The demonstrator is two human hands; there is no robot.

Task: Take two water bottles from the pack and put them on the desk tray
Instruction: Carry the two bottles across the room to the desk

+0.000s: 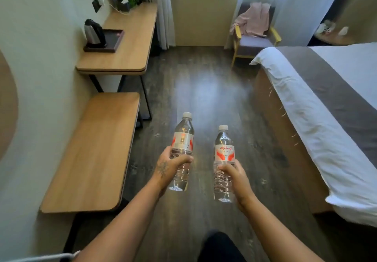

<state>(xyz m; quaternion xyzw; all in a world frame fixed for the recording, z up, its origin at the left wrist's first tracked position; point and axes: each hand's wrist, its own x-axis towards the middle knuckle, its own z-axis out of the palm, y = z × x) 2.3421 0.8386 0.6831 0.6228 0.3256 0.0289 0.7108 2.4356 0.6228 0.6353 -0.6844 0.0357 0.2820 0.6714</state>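
My left hand [170,167] is wrapped around the lower half of a clear water bottle [182,137] with a white cap and a red-and-white label. A second, matching water bottle [224,149] stands upright in my right hand [234,177]. Both bottles hang in the air over the dark wood floor, side by side and apart. The dark desk tray [115,38] lies on the higher wooden desk [130,51] far ahead at the left, with a steel kettle [94,34] standing on its near left part. The pack is not in view.
A lower wooden bench [95,155] runs along the left wall below the desk. A bed [330,106] with white sheets fills the right side. An armchair [254,37] with a pink cloth stands by the window. A plant, another bottle and a socket sit at the desk's far end.
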